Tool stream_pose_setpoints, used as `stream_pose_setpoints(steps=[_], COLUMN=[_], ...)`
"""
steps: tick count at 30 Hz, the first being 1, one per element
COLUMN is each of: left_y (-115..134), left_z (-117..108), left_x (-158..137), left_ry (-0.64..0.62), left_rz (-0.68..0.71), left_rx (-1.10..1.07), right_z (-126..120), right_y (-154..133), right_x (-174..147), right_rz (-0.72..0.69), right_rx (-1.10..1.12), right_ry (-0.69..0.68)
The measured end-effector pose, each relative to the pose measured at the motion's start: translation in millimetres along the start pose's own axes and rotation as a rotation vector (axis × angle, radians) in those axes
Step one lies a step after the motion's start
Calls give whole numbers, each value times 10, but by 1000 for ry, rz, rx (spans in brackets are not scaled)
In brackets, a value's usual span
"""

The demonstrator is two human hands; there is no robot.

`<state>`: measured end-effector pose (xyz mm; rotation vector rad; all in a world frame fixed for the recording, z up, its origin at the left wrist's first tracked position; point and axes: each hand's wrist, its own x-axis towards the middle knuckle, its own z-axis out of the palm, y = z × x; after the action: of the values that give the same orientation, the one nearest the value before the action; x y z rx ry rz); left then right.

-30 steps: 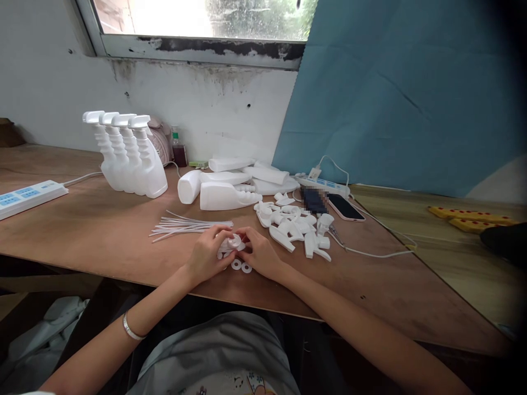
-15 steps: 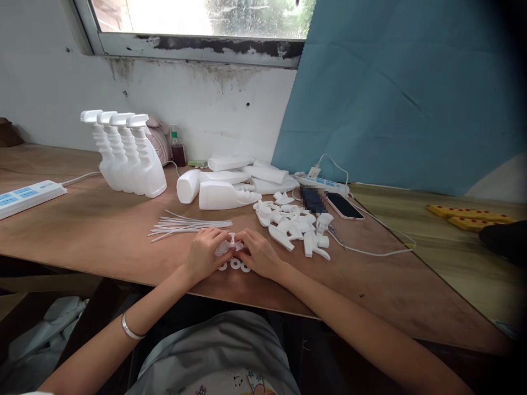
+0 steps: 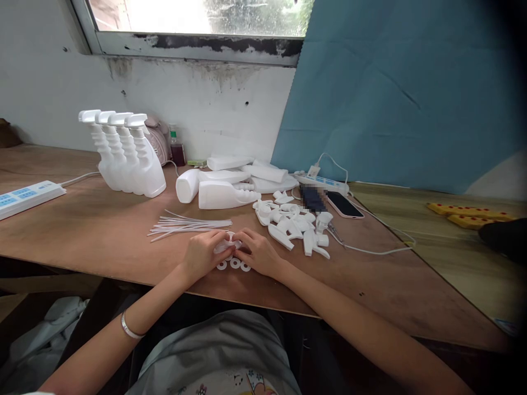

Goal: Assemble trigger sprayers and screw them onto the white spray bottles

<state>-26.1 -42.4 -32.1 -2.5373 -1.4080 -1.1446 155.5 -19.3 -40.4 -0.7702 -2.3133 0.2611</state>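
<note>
Between both hands is a small white plastic part point(image 3: 224, 245), probably a spray trigger head, mostly covered by fingers. My left hand point(image 3: 203, 253) grips it from the left, fingers closed. From the right, my right hand point(image 3: 258, 253) pinches the same part, its fingertips almost touching the left ones. Just below the hands, several white washers point(image 3: 235, 263) lie flat on the table. Behind my left hand lies a bundle of thin white tubes point(image 3: 189, 224). Loose white trigger heads point(image 3: 290, 222) are heaped to the right of my right hand.
White bottles point(image 3: 222, 196) lie piled at the back. Several assembled spray bottles point(image 3: 134, 159) stand at the left, near a power strip point(image 3: 31, 198). A phone point(image 3: 345, 205) and white cable point(image 3: 379, 252) sit on the right. The wooden table point(image 3: 135, 255) ends close to my body.
Both hands remain on the white part with only tiny finger shifts. The whole view has drifted slightly; everything else on the table lies as before.
</note>
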Motion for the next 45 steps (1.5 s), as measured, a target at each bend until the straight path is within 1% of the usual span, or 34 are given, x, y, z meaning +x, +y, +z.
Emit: stream_pose_setpoints(steps=[6, 12, 15, 20, 26, 30, 33, 38, 42, 45], left_y=[-29, -16, -16, -30, -61, -65, -62, -66, -69, -68], left_z=[17, 40, 44, 71, 86, 71, 58, 49, 47, 44], left_x=[-18, -31, -18, -15, -17, -10, -8, -3, 5, 10], left_ry=[37, 90, 90, 81, 64, 75, 71, 77, 105, 99], left_rz=[76, 134, 148, 204, 197, 192, 220, 253, 254, 260], left_rx=[41, -30, -40, 7, -42, -56, -49, -56, -73, -68], right_z=[17, 22, 27, 38, 46, 50, 43, 47, 61, 55], right_y=[15, 12, 19, 28, 26, 37, 49, 76, 94, 96], right_x=[-14, -9, -3, 2, -1, -8, -7, 0, -2, -3], right_rz=[-19, -118, -145, -142, -124, -119, -145, -188, -193, -186], right_rx=[-1, -81, -127, -194, -230, -228, -242, -239, -220, -203], right_ry=[14, 89, 108, 110, 96, 91, 85, 116, 122, 95])
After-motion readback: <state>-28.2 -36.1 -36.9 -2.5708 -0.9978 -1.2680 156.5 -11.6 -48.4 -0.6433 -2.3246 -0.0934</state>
